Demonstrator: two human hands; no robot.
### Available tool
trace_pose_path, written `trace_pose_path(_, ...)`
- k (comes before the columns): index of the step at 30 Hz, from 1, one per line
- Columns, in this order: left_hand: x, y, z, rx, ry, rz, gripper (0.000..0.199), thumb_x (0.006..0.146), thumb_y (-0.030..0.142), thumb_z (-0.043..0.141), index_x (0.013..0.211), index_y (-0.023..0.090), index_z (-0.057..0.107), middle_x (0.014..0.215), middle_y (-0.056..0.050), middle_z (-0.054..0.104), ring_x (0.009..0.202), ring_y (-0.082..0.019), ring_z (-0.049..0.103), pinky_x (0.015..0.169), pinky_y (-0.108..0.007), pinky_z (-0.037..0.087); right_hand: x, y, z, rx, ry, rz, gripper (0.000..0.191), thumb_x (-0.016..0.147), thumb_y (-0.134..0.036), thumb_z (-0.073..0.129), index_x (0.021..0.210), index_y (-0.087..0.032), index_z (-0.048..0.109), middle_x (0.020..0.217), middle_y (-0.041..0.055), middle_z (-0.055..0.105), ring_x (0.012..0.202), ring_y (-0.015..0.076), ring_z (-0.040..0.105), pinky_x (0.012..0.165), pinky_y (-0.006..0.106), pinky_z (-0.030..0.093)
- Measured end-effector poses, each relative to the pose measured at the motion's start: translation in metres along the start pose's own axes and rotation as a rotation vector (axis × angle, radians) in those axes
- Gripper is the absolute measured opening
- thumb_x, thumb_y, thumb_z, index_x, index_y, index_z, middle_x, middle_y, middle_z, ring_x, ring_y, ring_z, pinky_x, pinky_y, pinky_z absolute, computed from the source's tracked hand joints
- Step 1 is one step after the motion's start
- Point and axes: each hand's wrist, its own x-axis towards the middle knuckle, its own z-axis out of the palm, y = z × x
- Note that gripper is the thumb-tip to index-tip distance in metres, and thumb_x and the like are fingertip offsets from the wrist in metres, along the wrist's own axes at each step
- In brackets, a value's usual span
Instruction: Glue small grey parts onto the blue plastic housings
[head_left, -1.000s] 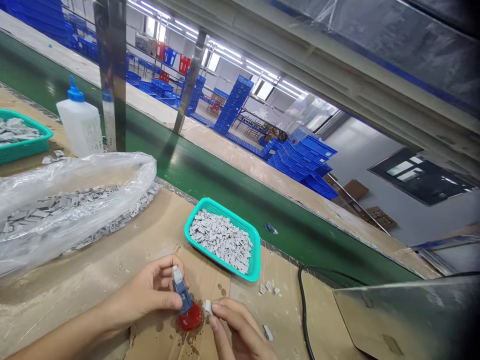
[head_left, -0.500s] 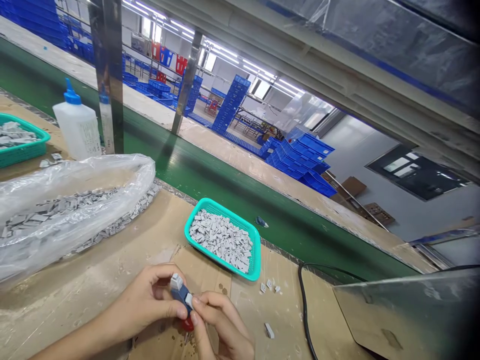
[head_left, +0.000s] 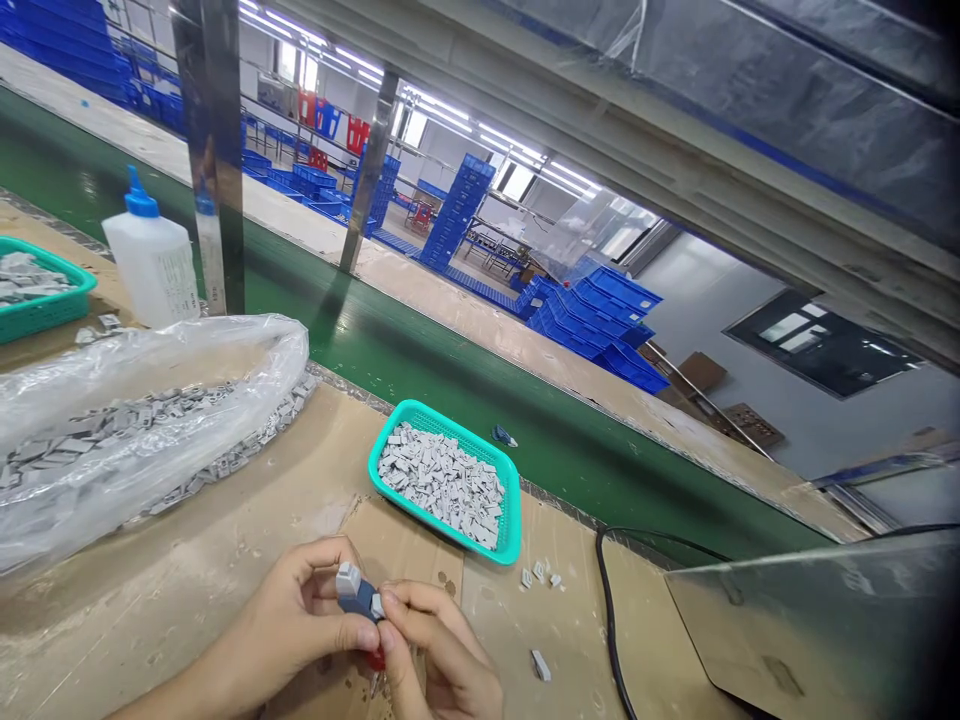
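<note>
A small dark-blue plastic part [head_left: 358, 600] with a light-grey end is held between the thumb and fingers of my left hand [head_left: 311, 610]. My right hand [head_left: 442, 640] pinches a small light-grey piece [head_left: 377, 605] against the side of the blue part. Just below the fingertips shows a red object [head_left: 376, 660] with a thin pointed tip. It is mostly hidden, and I cannot tell which hand bears it. Beyond my hands stands a teal basket [head_left: 514, 520] heaped with small light-grey pieces [head_left: 439, 485].
A clear plastic bag [head_left: 281, 345] of grey parts lies open at left. Behind it are a white bottle [head_left: 154, 265] and another teal basket [head_left: 52, 310]. Loose grey pieces [head_left: 540, 665] and a black cable [head_left: 611, 630] lie right. A green belt [head_left: 442, 385] carries a dark-blue part [head_left: 504, 436].
The dark-blue part on the green belt has shifted left. My hands stay together around the held part, which has tilted slightly. The camera view has moved a little.
</note>
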Motion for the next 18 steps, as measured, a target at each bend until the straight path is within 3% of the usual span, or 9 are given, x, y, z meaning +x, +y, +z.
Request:
trace_pose_path(8,0.003,-0.003,-0.006,0.026,-0.004,0.075,0.027,0.056,0.017,0.071,0.055,0.014,0.044,0.053,0.004,0.055,0.049,-0.009,0.053,0.047,-0.020,0.042,-0.012,0.011,0.003,-0.130,-0.091,-0.161,0.040,0.072,-0.005,0.046,0.107,-0.021,0.057,0.100,0.0096,0.062,0.096,0.0225,0.055,0.076,0.037,0.050)
trace_pose_path(13,0.004,-0.007,-0.010,0.071,0.035,0.106,0.024,0.051,0.014,0.074,0.054,0.014,0.050,0.054,0.005,0.050,0.050,-0.007,0.049,0.048,-0.017,0.039,-0.013,0.013,0.003,-0.199,-0.173,-0.188,0.047,0.071,-0.006,0.043,0.115,-0.021,0.051,0.108,0.0094,0.059,0.106,0.0242,0.049,0.080,0.040,0.048)
trace_pose_path(18,0.002,-0.006,-0.007,-0.203,0.083,-0.058,0.024,0.054,0.025,0.074,0.071,0.019,0.058,0.066,0.003,0.057,0.061,-0.009,0.052,0.059,-0.019,0.042,-0.015,0.003,0.001,-0.258,-0.258,-0.171,0.036,0.073,-0.017,0.048,0.108,-0.024,0.058,0.121,0.0081,0.049,0.108,0.0258,0.048,0.081,0.036,0.048)
